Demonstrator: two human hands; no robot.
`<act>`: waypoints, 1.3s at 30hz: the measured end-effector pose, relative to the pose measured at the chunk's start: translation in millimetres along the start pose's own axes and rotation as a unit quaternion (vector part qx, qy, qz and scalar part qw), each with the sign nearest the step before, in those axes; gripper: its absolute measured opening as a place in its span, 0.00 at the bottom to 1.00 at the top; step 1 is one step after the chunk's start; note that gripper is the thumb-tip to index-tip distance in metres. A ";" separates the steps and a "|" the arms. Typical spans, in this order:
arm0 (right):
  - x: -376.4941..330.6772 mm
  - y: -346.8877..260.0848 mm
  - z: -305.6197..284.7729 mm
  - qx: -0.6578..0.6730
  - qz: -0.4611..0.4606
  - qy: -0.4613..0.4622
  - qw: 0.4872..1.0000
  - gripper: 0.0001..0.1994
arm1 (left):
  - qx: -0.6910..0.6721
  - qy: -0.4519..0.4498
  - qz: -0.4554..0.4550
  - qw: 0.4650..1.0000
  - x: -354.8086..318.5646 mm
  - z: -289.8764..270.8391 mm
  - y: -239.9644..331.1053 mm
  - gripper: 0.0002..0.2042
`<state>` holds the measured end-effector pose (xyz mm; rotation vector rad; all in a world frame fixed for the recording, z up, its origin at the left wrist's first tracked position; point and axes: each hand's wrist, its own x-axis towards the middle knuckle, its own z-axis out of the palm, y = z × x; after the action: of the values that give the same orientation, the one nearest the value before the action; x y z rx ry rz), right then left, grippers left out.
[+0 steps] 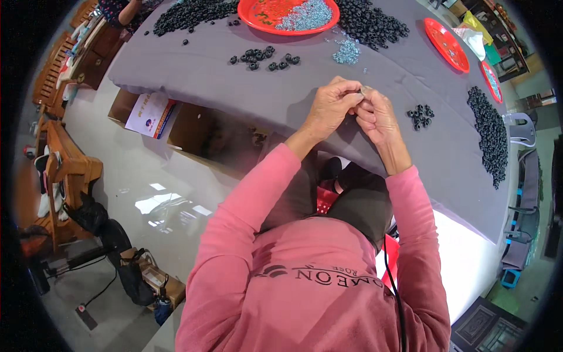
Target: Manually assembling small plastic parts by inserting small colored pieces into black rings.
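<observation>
My left hand (329,107) and my right hand (375,114) meet over the near edge of the grey-covered table (193,76). Both are closed, with thumbs and forefingers pinched together at the tips. Whatever sits between the fingertips is too small and too covered to make out. To the right of my right hand lies a small group of black round pieces (420,117). Beyond my left hand, another loose group of black round pieces (258,56) is spread out. Farther off are a small heap of pale blue bits (347,51) and a red plate (249,23) holding more of them.
Large heaps of black pieces lie at the far left (190,14), far middle (369,26) and right (491,138). Two more red plates (444,50) stand at the right. Cardboard boxes (193,135) are under the table; another person's arm (130,10) shows at the far left.
</observation>
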<state>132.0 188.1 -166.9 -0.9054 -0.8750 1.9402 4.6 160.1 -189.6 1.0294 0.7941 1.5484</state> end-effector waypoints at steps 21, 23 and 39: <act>-89.4 1.9 -67.1 -0.394 -0.233 0.184 0.870 0.04 | 0.699 0.094 0.186 0.684 42.6 -134.9 61.5 0.07; -96.8 -8.3 -91.7 -0.506 -0.300 0.280 0.759 0.03 | 0.705 0.085 0.154 0.687 45.9 -128.5 61.4 0.09; -70.9 -32.6 -109.0 -0.628 -0.277 0.326 0.650 0.08 | 0.395 -0.050 0.140 0.906 -9.8 17.7 9.4 0.11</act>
<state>264.2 167.4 -175.7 -1.6477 -1.7390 0.1380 17.6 148.1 -176.1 1.8642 1.2926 1.3975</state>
